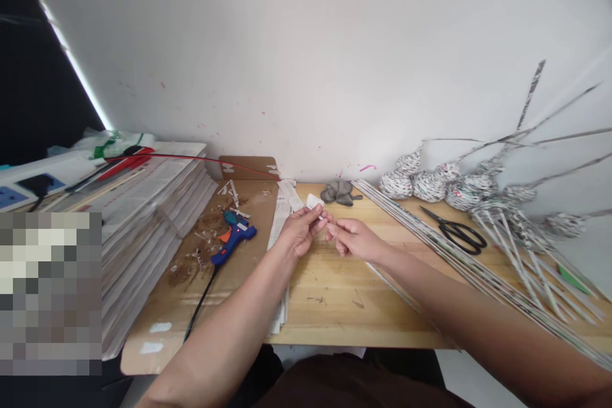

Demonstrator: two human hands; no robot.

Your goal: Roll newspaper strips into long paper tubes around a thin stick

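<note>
My left hand [306, 228] is closed in a pinch on a small white paper strip [314, 201], whose end stands up above the fingertips. Close beside it, my right hand [351, 239] pinches what appears to be the lower, narrow part of the same strip; the fingers partly hide it. Both hands are over the wooden table [329, 306]. Printed paper strips [278, 220] lie in a stack behind and left of my left hand. A thin paper stick [392, 284] shows partly under my right forearm. Beyond the hands sits a crumpled grey cloth [338, 192].
A blue glue gun [234, 239] lies on stained cardboard [191, 287], its cord running forward. Tall paper stacks [167, 204] stand at left. Long paper sticks [430, 242], black scissors [461, 236] and several woven paper gourd shapes [396, 185] with protruding sticks occupy the right. A wall closes the back.
</note>
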